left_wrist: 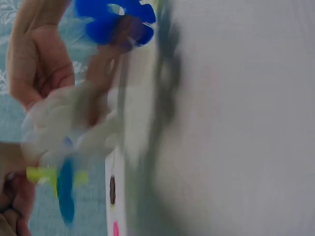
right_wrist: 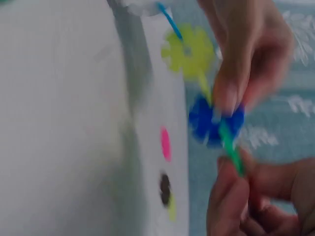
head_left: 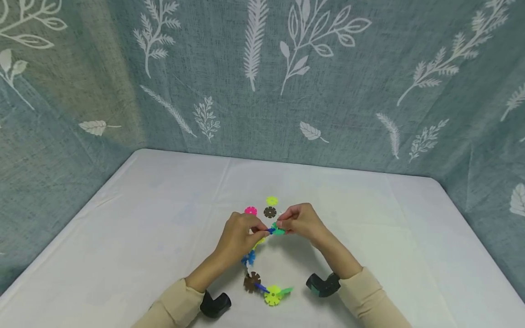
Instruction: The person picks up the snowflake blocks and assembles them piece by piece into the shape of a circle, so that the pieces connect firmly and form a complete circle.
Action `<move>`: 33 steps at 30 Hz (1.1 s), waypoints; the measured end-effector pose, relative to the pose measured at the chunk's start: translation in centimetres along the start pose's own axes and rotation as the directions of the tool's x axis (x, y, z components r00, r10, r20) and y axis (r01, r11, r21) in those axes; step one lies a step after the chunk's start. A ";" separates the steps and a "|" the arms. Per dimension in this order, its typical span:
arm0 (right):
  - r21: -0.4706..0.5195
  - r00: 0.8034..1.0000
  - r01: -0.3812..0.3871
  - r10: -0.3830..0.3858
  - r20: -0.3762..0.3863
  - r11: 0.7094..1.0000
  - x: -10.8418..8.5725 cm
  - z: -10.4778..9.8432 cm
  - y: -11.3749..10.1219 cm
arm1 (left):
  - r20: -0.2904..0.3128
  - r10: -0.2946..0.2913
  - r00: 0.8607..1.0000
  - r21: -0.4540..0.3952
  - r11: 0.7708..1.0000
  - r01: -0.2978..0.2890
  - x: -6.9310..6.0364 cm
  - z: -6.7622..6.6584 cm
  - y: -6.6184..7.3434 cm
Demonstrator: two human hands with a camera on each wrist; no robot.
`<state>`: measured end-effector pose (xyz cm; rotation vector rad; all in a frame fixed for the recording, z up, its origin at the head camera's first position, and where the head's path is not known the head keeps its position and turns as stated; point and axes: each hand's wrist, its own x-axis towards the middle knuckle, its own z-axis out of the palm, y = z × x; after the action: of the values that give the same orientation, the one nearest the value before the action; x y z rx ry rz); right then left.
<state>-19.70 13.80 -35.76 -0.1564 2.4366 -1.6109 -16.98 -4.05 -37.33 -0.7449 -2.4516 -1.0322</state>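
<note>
My left hand (head_left: 239, 232) pinches a dark blue notched disc (right_wrist: 204, 120) between thumb and fingertips. My right hand (head_left: 304, 222) pinches a green disc (right_wrist: 230, 145), which is slotted into the blue one. From the left hand a chain curves down toward me: yellow disc (right_wrist: 189, 51), lighter blue disc (head_left: 248, 258), white piece, brown disc (head_left: 252, 282), dark blue disc (head_left: 260, 288), yellow-green disc (head_left: 272, 296) and green disc (head_left: 286, 290). In the left wrist view, a blue disc (left_wrist: 96, 22) and a white piece (left_wrist: 59, 123) are blurred.
Beyond the hands lie loose discs: pink (head_left: 250, 210), dark brown (head_left: 270, 212) and yellow (head_left: 272, 201), with a white one partly behind the right fingers. Black elbow-shaped objects, one left (head_left: 215, 305) and one right (head_left: 323, 285), appear near the sleeves. A patterned curtain (head_left: 229, 68) hangs behind the white table (head_left: 164, 196).
</note>
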 end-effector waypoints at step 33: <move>0.032 0.996 0.047 -0.050 0.072 0.998 0.9 -0.3 1.0 | 0.503 -0.414 0.759 -0.346 0.708 0.616 1.4 -1.5 -2.3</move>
<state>-20.59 14.23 -36.65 -0.2666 2.3706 -1.6313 -19.27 -6.09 -36.87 -0.3937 -2.8603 -1.9648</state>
